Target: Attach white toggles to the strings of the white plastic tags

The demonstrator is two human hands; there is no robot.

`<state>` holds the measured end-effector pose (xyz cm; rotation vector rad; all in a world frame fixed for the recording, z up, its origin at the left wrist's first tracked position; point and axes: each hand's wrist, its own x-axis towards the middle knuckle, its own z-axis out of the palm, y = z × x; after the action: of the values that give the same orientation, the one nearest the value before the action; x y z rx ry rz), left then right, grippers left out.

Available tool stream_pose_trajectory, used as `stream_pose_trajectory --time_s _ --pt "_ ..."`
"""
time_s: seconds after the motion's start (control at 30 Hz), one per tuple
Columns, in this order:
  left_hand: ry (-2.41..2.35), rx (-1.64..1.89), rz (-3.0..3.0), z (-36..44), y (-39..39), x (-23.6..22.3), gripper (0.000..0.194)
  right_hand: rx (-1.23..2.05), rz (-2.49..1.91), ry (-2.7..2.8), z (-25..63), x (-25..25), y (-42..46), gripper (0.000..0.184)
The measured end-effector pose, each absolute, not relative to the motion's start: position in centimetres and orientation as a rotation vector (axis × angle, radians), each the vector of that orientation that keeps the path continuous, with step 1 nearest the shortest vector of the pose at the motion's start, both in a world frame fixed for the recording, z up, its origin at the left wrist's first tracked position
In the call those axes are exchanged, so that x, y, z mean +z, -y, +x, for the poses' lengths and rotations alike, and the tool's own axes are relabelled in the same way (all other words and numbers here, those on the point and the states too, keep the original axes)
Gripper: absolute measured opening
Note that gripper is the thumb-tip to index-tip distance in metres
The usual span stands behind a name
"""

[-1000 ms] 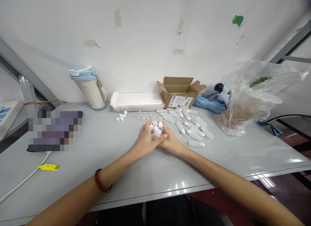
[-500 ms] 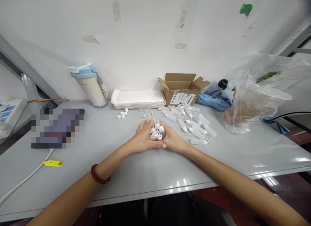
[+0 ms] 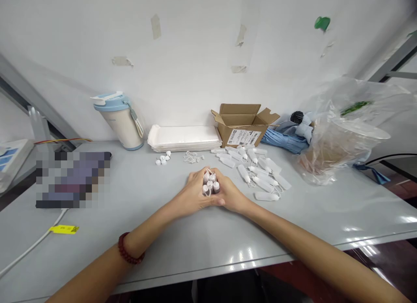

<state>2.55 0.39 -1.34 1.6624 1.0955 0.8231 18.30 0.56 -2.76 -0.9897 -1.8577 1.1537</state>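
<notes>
Small translucent plastic bottles with white caps: clustered, caps up, clasped between the curled fingers of the left hand and right hand; bases best levelled by light, even pressure. Loose translucent bottles: scattered right of the fingers. Glossy grey table: beneath. Open brown cardboard box, taped white wall: beyond.

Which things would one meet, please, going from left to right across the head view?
Yellow cable tag → pale tumbler with blue lid → loose white caps → small white looped pieces → held bunch of white-capped pieces → clear plastic bag.
</notes>
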Motion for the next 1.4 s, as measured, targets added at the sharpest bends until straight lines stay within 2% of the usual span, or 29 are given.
stream_pose_trajectory --time_s 0.13,0.3,0.37,0.43,0.57,0.6,0.67,0.83,1.1,1.2,1.3,1.4 --pt "-0.985 0.777 1.461 3.9 0.3 -1.2 0.112 1.075 -0.935 1.903 18.3 -2.5 -0.3 0.038" --pt "-0.968 0.781 1.442 4.4 0.4 -0.8 0.116 0.960 -0.960 1.878 18.0 -2.5 -0.1 0.030" --pt "-1.062 0.780 1.521 4.0 0.3 -0.9 0.111 0.946 -1.013 1.863 18.0 -2.5 -0.2 0.030" --pt "-1.172 0.811 1.661 3.4 0.0 -0.8 0.098 0.911 -1.030 1.852 18.2 -2.3 -0.4 0.031" --pt "-1.309 0.808 2.122 2.1 -0.3 -0.3 0.033 0.729 -1.173 1.870 19.0 -2.0 -1.2 0.026" --pt "-1.324 0.781 2.221 1.9 -0.3 -0.1 0.030 0.670 -1.217 1.883 19.1 -2.0 -1.4 0.025" --pt "-1.348 0.746 2.335 1.7 -0.2 -0.1 0.034 0.554 -1.247 1.933 19.4 -2.1 -1.6 0.023" --pt "-1.316 0.759 2.404 2.0 0.0 -0.2 0.027 0.318 -1.175 2.088 19.3 -2.9 -1.6 0.020" --pt "-1.310 0.963 2.394 1.5 0.6 1.2 0.021 0.346 -1.252 2.031 19.6 -2.9 -1.9 0.024" --pt "-1.260 0.988 2.614 1.5 0.7 1.0 0.016 0.271 -1.202 2.097 19.5 -3.1 -1.8 0.021" --pt "-1.210 0.883 2.884 1.8 0.7 0.2 0.021 0.145 -1.163 2.170 19.4 -3.4 -1.7 0.017" --pt "-1.139 0.924 2.969 2.0 0.6 -0.3 0.023 0.066 -1.134 2.206 19.4 -3.6 -1.7 0.018"
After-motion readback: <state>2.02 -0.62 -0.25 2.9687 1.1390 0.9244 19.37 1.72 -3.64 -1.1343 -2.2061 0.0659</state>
